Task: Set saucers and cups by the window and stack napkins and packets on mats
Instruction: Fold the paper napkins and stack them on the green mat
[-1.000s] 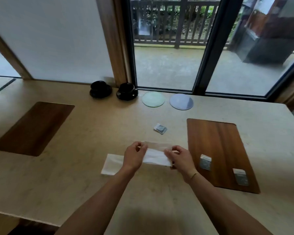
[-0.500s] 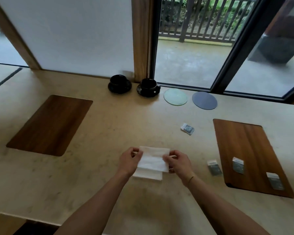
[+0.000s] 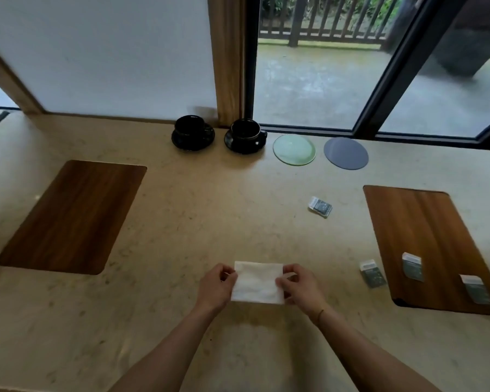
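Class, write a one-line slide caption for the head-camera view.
Both hands, left hand and right hand, pinch a folded white napkin over the table between two wooden mats.

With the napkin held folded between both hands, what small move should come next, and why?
Probably carry the folded napkin, pinched by the left hand and right hand, over to the left mat and lay it down. That mat is bare, while the right mat already holds two packets.

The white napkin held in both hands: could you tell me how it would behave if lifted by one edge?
The napkin looks thin and soft, so it would probably droop. Folded flat, it seems very light and may slide easily on the smooth table.
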